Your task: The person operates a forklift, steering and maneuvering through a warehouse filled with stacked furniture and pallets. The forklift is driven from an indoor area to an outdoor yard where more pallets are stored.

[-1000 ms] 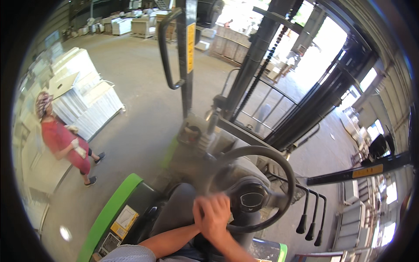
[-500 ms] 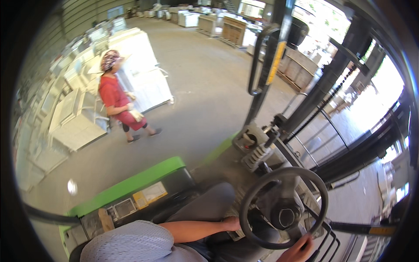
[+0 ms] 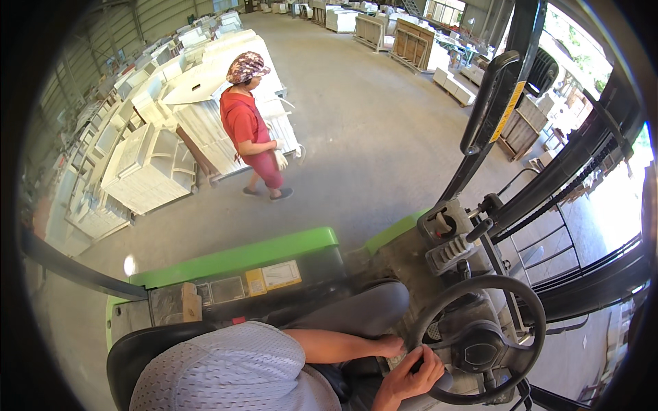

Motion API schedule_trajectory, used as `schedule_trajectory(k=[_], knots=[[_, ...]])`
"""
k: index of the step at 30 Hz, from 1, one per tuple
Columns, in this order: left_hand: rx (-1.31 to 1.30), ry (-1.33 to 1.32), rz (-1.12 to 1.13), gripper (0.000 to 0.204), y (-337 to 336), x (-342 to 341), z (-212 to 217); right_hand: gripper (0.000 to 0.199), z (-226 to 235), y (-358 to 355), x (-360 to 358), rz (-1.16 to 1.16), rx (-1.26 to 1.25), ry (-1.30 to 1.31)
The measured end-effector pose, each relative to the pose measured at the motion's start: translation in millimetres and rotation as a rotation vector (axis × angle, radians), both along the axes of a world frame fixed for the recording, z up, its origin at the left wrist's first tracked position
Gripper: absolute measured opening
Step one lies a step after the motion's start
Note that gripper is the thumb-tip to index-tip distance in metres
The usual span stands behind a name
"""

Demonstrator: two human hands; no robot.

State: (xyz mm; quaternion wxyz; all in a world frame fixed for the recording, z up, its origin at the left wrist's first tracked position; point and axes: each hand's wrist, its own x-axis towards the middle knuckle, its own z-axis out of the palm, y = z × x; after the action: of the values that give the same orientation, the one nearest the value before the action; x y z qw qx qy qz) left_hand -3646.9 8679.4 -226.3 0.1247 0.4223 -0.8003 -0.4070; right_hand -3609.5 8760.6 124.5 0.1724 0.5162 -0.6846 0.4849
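The person sits in the seat of a forklift, looking down and to the left over their own shoulder. The right hand (image 3: 411, 377) grips the lower left rim of the black steering wheel (image 3: 480, 340), its fingers (image 3: 430, 357) curled tight around the rim. The left hand (image 3: 391, 346) lies just beside it at the wheel's left edge, low against the knee; whether its fingers are spread or closed on anything cannot be told, as they are partly hidden. The wheel sits at the lower right of the view, in front of the grey dashboard with its key switch (image 3: 444, 222) and ribbed lever boot (image 3: 449, 255). The green body panel (image 3: 240, 255) of the truck runs across the middle. Beyond it, on the concrete floor (image 3: 370, 144), a co-worker in a red top and patterned headscarf (image 3: 248, 127) stands beside stacks of white moulded panels on a pallet (image 3: 154, 168). The black mast rails (image 3: 582, 157) rise at the right.
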Motion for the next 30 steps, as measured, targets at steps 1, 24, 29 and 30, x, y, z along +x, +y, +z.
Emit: schedule_trajectory(k=[1,24,29,30], knots=[[-0.041,-0.018,0.016,0.035,-1.0,-6.4,11.3,0.007,1.6,-7.4,-0.4,-0.005,0.003,-0.001],[-1.183,-0.182,0.078,0.014,-54.1,-167.7,343.8,0.015,35.8,-170.3,-159.0,0.012,-0.012,0.040],[-1.370,-0.429,0.299,0.021,-103.4,-155.4,351.5,0.009,37.2,-192.4,-199.8,-0.001,-0.047,-0.012],[-1.308,-0.437,0.293,0.021,-108.3,-161.2,344.6,0.010,35.7,-195.3,-210.3,0.012,-0.037,-0.032]])
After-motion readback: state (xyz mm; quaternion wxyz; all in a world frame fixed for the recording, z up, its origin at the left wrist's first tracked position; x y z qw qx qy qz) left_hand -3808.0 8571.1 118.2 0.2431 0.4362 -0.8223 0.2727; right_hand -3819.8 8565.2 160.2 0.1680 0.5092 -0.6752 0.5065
